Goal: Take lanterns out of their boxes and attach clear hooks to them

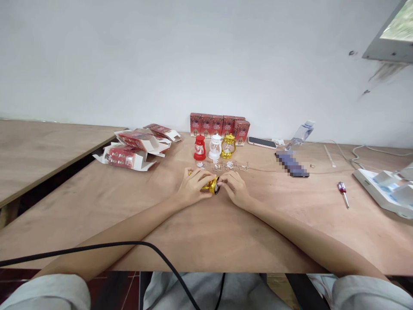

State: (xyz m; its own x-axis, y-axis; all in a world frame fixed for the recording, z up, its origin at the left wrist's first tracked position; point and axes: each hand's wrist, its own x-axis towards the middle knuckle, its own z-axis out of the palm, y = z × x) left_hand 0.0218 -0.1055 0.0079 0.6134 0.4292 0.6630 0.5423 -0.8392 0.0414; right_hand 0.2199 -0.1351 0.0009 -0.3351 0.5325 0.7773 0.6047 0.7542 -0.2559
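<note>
Gold lantern part [213,185] between hands. Red lantern [199,147], white lantern [214,147], gold lantern [228,146] near desk's far edge. Red patterned boxes [220,125] behind. Red-handled screwdriver [342,192] toward right edge. Light brown wood-grain desk [200,232].

The print on the red boxes [220,124] is too small to read

you have one view only, from the camera on your head. it looks forward and down over the light brown wooden table [290,232], toward the plain white wall [161,56], with your forearms near.
</note>
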